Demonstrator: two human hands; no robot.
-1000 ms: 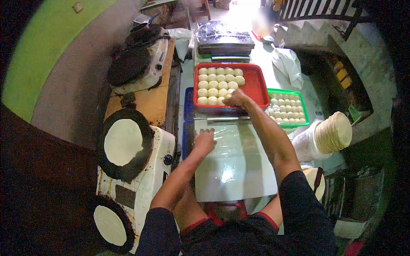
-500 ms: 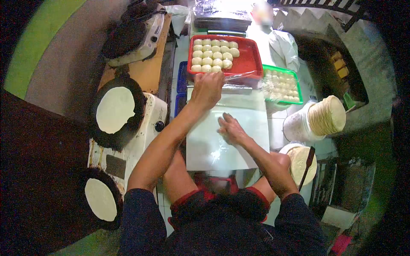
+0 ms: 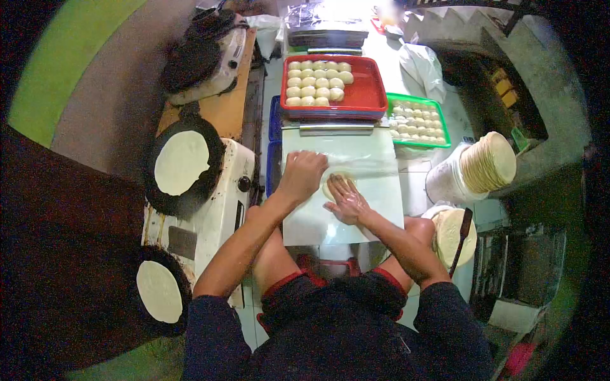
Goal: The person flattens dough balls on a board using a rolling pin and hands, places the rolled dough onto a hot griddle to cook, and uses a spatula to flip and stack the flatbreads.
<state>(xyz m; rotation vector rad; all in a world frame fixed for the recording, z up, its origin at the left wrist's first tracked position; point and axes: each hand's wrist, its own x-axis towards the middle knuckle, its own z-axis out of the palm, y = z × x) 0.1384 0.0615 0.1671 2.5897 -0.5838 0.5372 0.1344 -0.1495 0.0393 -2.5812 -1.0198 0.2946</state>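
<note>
My right hand (image 3: 348, 202) lies flat with fingers extended on a round of pale dough (image 3: 329, 188) on the white board (image 3: 311, 225). To its left, my left hand (image 3: 304, 174) is closed just above the board. Its curled fingers appear to pinch the edge of a clear plastic sheet (image 3: 356, 164), which is hard to make out against the white surface. Beyond both hands sits a red tray (image 3: 367, 86) holding rows of dough balls (image 3: 309, 82), with bare space on its right side.
On the left, flat rounds of dough (image 3: 182, 163) lie on dark griddles (image 3: 157, 184). A green tray (image 3: 448, 133) of dough balls stands at right. Nearby are a stack of flatbreads (image 3: 486, 166) on a white bucket (image 3: 448, 178) and a dark spatula (image 3: 460, 241).
My left hand has come back from the red tray's front edge to the board. My right hand has shifted slightly nearer and now presses on a dough round. The lifted plastic has come down.
</note>
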